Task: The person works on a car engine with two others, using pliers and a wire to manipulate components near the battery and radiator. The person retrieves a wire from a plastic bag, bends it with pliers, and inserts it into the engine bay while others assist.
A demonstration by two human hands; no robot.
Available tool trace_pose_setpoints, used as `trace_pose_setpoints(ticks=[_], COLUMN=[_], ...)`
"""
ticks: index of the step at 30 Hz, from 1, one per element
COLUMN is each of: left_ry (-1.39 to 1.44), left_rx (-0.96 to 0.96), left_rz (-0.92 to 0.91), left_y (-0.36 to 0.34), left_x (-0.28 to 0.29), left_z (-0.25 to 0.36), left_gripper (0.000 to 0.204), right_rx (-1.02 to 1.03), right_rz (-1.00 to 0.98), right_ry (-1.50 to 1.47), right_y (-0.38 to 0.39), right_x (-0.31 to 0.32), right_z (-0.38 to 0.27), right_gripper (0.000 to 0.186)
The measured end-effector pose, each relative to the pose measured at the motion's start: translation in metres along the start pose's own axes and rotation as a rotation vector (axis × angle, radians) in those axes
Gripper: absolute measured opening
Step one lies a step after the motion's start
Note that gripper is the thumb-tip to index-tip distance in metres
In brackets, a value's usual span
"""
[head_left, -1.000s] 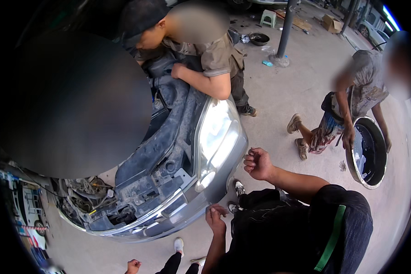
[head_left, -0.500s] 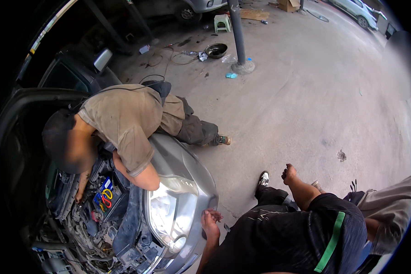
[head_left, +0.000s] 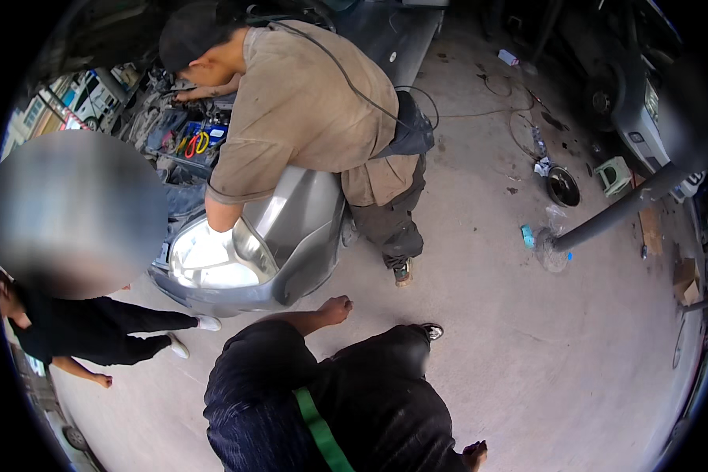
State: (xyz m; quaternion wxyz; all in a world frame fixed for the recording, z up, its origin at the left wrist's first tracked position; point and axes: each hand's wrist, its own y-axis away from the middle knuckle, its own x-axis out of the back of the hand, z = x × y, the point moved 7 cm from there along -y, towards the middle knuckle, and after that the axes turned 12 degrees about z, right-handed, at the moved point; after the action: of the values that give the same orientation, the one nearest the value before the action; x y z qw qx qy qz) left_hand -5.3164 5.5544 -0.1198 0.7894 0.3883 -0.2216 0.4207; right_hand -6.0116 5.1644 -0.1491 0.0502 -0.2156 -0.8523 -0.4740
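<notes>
My left hand (head_left: 334,310) hangs near the grey car's front bumper (head_left: 236,291), fingers curled, their contents unclear. My right hand (head_left: 473,454) is low at my side by my dark clothing, fingers curled and partly hidden. Beyond the bright headlight (head_left: 204,259), a co-worker in a brown T-shirt (head_left: 299,94) leans over the open engine bay, one hand (head_left: 185,96) among the parts near a battery (head_left: 212,130) with red and yellow loops on it.
Another person in black (head_left: 63,330) stands at left, head blurred. On the concrete floor at right lie a black basin (head_left: 562,186), hoses and a cardboard box (head_left: 684,282), with a green stool (head_left: 612,175) and a grey post (head_left: 606,216). Another car (head_left: 637,118) stands behind.
My view and body have turned, moving the car toward the upper middle. My left hand's fingers have curled closer. The person who carried a basin is out of sight; the person in black shows again.
</notes>
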Motion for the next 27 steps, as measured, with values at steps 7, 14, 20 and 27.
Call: trace_pose_setpoints(ticks=[7, 14, 20, 27], left_ry=[0.213, 0.328, 0.288, 0.027], left_rx=[-0.403, -0.712, 0.312, 0.729], left_rz=[0.275, 1.499, 1.628, 1.332], left_y=[-0.017, 0.150, 0.089, -0.030], left_x=[0.026, 0.337, 0.549, 0.685], left_z=[0.209, 0.197, -0.049, -0.203], left_gripper=[0.027, 0.017, 0.036, 0.051], right_rx=[0.136, 0.291, 0.389, 0.413], right_rz=[-0.012, -0.170, -0.230, -0.192], right_ry=[0.428, 0.666, 0.796, 0.919], right_y=[0.053, 0.101, 0.154, 0.239], right_x=[-0.111, -0.207, -0.258, -0.312], right_z=[-0.085, -0.146, -0.131, -0.019], right_gripper=[0.023, 0.022, 0.021, 0.021])
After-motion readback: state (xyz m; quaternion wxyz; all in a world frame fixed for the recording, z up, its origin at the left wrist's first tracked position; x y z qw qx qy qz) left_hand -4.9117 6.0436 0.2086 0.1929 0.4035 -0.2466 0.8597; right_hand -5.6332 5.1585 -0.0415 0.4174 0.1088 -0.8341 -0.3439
